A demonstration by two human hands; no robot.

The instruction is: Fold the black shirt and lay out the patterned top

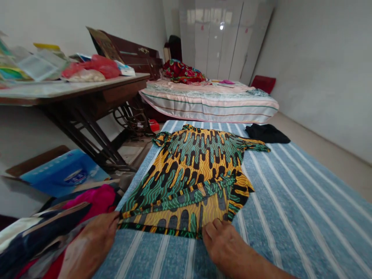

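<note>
A green, yellow and black patterned garment (192, 170) lies spread on a blue striped cloth (290, 201). Its near hem is partly turned back, so the paler inside shows. My left hand (93, 240) pinches the near left corner of the hem. At the near middle of the hem, my right hand (223, 242) has its fingers closed on the edge of the fabric. Both hands sit at the bottom of the view.
A pile of folded clothes (43, 228) lies at the left by my left hand. A treadle sewing table (87, 93) with bags on top stands behind it. A black garment (267, 133) lies beyond, before a low mattress (209, 102) and white wardrobe (223, 38).
</note>
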